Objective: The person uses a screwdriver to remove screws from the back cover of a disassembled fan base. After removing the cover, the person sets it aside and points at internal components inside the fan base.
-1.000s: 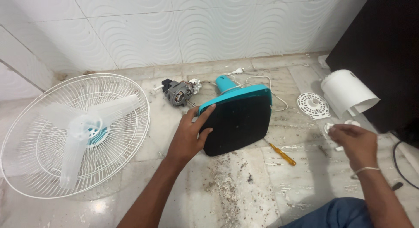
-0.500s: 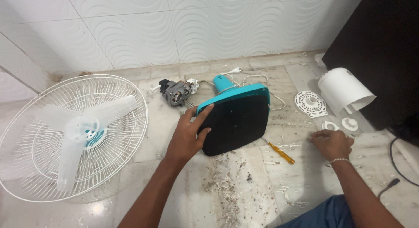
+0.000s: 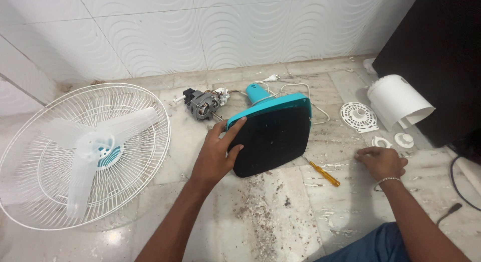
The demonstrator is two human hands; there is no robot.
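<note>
Teal plastic fan base (image 3: 270, 134), black underside up, lies on the marble floor (image 3: 280, 227) under our left hand (image 3: 216, 154), fingers spread on its edge. Our right hand (image 3: 382, 162) rests curled, holding nothing we can see, near the yellow-handled screwdriver (image 3: 323, 173). The grey motor (image 3: 200, 104) and white wire grille with blades (image 3: 82, 152) are already off; the base is unopened.

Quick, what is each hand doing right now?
Left hand: open, fingers spread on the teal fan base, steadying it.
Right hand: palm down on the floor, fingers curled; whether it holds anything cannot be told.

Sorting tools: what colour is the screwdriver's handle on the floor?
Yellow-orange; the slim screwdriver shows best in the head view.
</note>
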